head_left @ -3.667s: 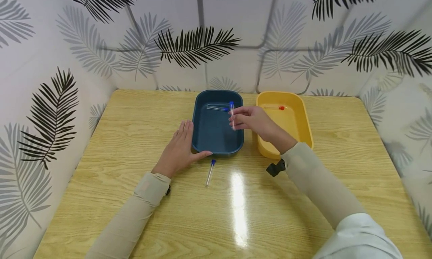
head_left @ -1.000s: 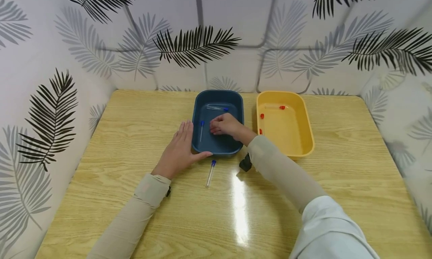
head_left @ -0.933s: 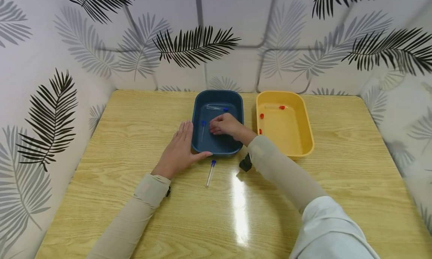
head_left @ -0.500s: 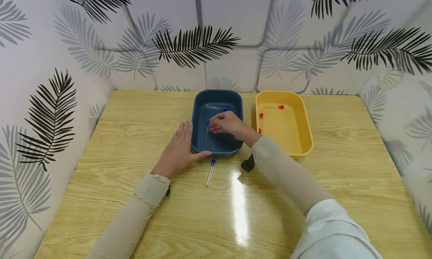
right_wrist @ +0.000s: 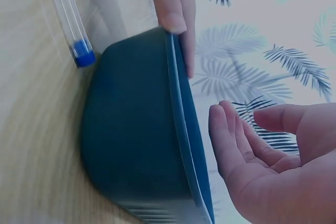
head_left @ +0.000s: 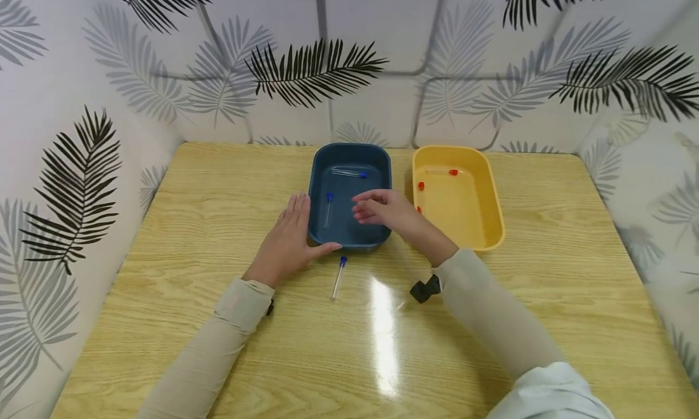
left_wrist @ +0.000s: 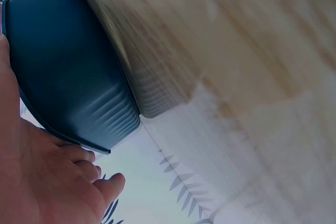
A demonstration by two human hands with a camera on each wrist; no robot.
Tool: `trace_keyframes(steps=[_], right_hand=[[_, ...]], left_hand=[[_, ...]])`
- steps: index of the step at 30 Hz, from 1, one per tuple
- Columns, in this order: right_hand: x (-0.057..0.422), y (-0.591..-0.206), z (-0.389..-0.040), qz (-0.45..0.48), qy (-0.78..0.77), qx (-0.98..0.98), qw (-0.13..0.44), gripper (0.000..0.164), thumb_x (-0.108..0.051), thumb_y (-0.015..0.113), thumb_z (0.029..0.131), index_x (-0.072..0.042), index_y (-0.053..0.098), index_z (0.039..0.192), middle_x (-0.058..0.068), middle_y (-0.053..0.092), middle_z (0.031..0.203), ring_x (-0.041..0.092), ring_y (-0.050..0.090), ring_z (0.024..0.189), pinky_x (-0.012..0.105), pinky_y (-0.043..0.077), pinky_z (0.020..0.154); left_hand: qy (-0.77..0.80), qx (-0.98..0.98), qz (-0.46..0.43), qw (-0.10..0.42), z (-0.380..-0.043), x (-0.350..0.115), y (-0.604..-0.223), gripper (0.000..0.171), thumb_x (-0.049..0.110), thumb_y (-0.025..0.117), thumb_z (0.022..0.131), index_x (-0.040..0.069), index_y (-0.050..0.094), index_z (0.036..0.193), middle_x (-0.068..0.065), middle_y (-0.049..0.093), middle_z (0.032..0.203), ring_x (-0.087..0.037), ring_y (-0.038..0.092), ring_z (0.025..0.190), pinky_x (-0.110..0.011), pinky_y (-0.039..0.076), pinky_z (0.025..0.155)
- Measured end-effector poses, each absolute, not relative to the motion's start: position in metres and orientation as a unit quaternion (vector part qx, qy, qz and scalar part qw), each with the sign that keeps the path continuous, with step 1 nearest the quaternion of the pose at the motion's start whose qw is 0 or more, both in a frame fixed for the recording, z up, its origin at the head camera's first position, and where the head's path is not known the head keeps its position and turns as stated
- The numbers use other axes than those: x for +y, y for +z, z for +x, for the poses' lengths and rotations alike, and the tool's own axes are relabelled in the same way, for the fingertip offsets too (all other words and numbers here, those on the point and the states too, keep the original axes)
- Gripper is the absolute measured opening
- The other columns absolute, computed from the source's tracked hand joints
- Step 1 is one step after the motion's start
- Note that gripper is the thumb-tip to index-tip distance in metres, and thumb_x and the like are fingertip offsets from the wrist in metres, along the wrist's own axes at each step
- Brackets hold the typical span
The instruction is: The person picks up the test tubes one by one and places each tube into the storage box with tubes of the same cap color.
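My left hand rests against the left side of a dark blue tray, fingers straight, thumb along its near rim. In the left wrist view the fingers lie outside the tray wall. Above the tray's right half hovers my right hand; the right wrist view shows its thumb and fingers apart with nothing between them. Inside the tray lie two clear test tubes with blue caps, one test tube at the back and another test tube at the left. A third blue-capped test tube lies on the table in front.
A yellow tray stands right of the blue one, a small gap between them. Red caps show inside it, some partly hidden by its wall. The wooden table ends at a leaf-patterned backdrop.
The blue-capped tube my right hand held earlier now lies in the blue tray. Since half a second ago, that hand has drawn back rightward; the tube has shifted left. My left hand stays put.
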State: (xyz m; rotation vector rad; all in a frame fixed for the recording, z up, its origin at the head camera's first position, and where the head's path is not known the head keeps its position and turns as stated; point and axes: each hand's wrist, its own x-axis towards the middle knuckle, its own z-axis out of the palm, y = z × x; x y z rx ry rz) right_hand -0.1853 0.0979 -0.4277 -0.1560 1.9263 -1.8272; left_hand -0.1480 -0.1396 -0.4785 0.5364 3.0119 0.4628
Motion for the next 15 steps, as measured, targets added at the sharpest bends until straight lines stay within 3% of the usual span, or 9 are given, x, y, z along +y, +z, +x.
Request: trace_keyframes(steps=[9,15], right_hand=[[0.118,-0.428,-0.145,-0.091,-0.656,0.713,0.229,0.028,-0.013,0.049,0.098,0.008,0.058,0.113,0.028,0.059,0.106,0.043,0.058,0.099,0.044,0.049,0.085],[0.129,-0.443,-0.127,-0.116,-0.625,0.727,0.259,0.030,-0.012,0.048,0.098,0.014,0.058,0.109,0.031,0.059,0.102,0.047,0.057,0.093,0.053,0.047,0.083]], left_hand=[[0.148,0.973,0.175,0.023,-0.147,-0.139,-0.476,0.116,0.085,0.033,0.072,0.004,-0.001,0.149,-0.011,0.000,0.155,-0.019,-0.008,0.140,-0.039,0.010,0.112],[0.149,0.973,0.174,0.018,-0.147,-0.139,-0.477,0.117,0.086,0.033,0.072,0.004,0.001,0.149,-0.012,0.002,0.155,-0.019,-0.007,0.140,-0.039,0.010,0.112]])
